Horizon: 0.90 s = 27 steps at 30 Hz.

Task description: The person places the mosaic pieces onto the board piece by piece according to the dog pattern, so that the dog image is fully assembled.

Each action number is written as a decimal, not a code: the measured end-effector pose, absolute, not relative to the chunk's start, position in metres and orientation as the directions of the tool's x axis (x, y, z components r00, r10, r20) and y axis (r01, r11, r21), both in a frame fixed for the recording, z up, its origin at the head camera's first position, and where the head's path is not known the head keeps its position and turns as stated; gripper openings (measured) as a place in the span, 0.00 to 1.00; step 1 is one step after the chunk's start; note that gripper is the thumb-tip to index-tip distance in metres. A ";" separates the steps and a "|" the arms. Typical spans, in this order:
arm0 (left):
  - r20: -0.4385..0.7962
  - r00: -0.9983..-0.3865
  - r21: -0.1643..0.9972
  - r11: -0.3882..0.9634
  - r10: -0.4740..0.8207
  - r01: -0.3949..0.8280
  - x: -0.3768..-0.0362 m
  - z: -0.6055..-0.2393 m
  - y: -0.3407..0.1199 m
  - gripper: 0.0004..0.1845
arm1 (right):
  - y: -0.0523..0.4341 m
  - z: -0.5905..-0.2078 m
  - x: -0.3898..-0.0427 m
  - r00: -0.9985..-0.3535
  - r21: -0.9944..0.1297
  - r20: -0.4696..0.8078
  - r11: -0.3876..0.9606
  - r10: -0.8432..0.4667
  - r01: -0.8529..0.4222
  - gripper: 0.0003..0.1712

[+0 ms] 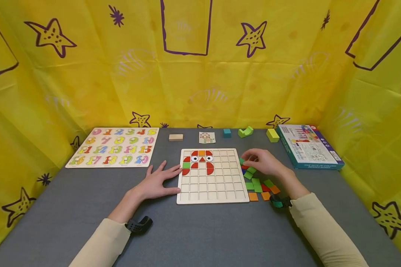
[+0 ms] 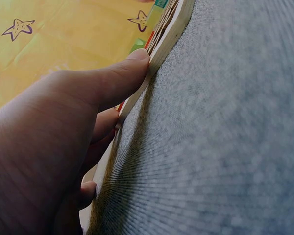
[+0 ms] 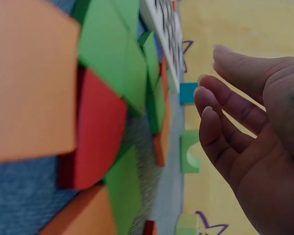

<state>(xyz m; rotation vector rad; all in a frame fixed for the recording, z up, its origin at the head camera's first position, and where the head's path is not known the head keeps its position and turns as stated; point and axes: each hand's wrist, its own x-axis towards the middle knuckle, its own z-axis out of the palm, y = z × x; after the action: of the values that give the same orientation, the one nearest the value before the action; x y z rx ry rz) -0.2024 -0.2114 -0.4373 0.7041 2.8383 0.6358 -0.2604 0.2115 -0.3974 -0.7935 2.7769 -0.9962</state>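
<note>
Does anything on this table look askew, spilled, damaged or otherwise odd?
Nothing stands out. The grid board lies square on the grey table, steadied at its edge by the left hand. The loose coloured tiles beside it are an untidy heap under the right hand, not a spill. The number puzzle and box lie flat.
</note>
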 end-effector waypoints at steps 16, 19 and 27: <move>-0.035 -0.879 0.439 0.798 0.475 0.414 -0.203 -0.435 -0.211 0.45 | 0.211 -0.408 -0.274 -0.854 -0.495 0.013 0.739 -0.521 -0.458 0.10; -0.033 -0.878 0.438 0.796 0.478 0.417 -0.203 -0.435 -0.211 0.45 | 0.208 -0.407 -0.274 -0.848 -0.470 0.008 0.747 -0.529 -0.471 0.10; -0.026 -0.875 0.438 0.792 0.483 0.425 -0.200 -0.436 -0.212 0.45 | 0.204 -0.406 -0.273 -0.857 -0.441 -0.032 0.776 -0.515 -0.450 0.10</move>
<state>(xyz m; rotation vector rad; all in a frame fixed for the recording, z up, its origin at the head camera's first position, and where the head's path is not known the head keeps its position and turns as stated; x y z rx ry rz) -0.2004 -0.2120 -0.4358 0.7240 2.8436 0.6457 -0.2727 0.2040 -0.4060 -0.7703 2.8169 -0.6424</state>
